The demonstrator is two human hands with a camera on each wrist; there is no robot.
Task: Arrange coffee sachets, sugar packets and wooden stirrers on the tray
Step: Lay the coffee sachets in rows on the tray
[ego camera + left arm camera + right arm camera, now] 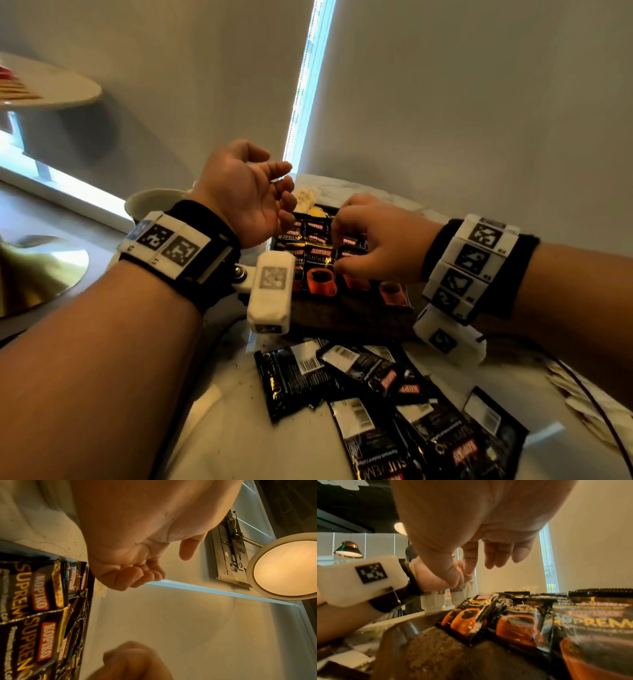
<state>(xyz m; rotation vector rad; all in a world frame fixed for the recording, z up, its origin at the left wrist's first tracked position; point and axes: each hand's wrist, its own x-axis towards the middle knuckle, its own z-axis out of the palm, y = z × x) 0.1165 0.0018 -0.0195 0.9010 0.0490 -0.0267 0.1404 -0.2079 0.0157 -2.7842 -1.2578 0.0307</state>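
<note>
A dark tray on the marble table holds rows of black Kopiko coffee sachets, face up. My right hand hovers over them, its fingers hanging down loosely near the sachets' tops and holding nothing; contact is unclear. My left hand is raised at the tray's left, palm up, fingers loosely curled and empty. Several more sachets lie loose, mostly face down, on the table in front of the tray. Pale packets lie at the tray's far end.
Pale paper packets and a black cable lie at the table's right edge. A white bowl stands behind my left wrist. Coffee crumbs speckle the marble table. Another round table stands far left.
</note>
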